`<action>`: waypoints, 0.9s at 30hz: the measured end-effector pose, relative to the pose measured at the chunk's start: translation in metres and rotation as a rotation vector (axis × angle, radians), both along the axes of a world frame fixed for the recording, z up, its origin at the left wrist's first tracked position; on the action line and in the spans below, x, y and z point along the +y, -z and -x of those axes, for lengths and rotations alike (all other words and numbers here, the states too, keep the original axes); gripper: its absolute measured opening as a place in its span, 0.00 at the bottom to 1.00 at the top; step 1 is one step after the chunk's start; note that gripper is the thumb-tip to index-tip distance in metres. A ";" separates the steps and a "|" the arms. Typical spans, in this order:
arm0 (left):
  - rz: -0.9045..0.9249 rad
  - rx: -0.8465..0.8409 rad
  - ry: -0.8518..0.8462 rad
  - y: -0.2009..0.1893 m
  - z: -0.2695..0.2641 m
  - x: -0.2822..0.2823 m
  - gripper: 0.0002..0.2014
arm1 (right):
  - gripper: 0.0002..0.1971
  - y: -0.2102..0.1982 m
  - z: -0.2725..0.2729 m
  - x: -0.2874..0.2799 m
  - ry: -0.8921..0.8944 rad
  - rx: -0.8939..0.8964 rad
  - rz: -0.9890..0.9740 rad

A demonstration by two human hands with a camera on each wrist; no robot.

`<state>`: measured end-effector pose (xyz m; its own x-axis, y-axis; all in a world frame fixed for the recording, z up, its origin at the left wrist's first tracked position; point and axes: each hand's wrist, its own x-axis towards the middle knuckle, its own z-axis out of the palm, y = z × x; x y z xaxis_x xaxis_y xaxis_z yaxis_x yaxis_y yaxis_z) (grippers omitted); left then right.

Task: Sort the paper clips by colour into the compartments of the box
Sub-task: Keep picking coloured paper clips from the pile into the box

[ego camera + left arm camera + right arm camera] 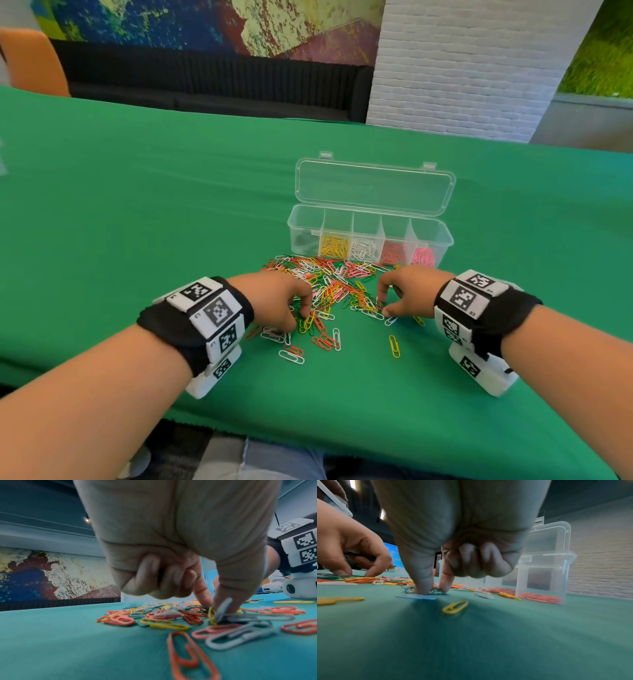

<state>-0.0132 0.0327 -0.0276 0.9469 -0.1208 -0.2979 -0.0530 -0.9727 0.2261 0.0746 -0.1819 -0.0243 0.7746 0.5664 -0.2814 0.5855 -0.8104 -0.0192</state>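
Clips [329, 284] sit in a mixed heap on the green bench [137, 205], right in front of the open box [370, 236], which already has yellow, white, red and pink ones in separate compartments. Left hand [274, 301] has thumb and forefinger pinched on a white clip [223, 609], other fingers curled. Right hand [407, 291] pinches a green clip [435, 591], with more green ones tucked under its curled fingers.

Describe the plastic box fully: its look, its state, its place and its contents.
The box is clear plastic, long and narrow, with five compartments in a row. Its hinged lid stands open behind it, two latch tabs on top. It sits on the green cloth just beyond the loose clip pile. From the left: dark, yellow, white, red and pink clips. Neither hand touches it.
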 end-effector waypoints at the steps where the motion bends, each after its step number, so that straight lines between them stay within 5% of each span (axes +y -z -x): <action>1: 0.000 -0.001 0.000 0.000 0.000 0.000 0.10 | 0.08 0.001 0.000 0.000 -0.010 -0.003 0.005; 14: 0.076 0.004 -0.014 -0.004 -0.006 0.010 0.01 | 0.12 -0.003 0.007 -0.006 0.024 0.057 -0.023; 20: 0.194 0.013 -0.128 -0.012 -0.006 0.013 0.08 | 0.17 -0.009 0.011 -0.005 0.157 0.195 -0.198; 27: 0.746 0.109 -0.324 -0.015 -0.004 0.006 0.10 | 0.19 -0.012 0.011 -0.005 0.275 0.323 -0.399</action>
<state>-0.0093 0.0383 -0.0123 0.9393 -0.0491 -0.3394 0.2642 -0.5274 0.8075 0.0637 -0.1867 -0.0125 0.8186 0.4671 -0.3342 0.2678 -0.8252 -0.4974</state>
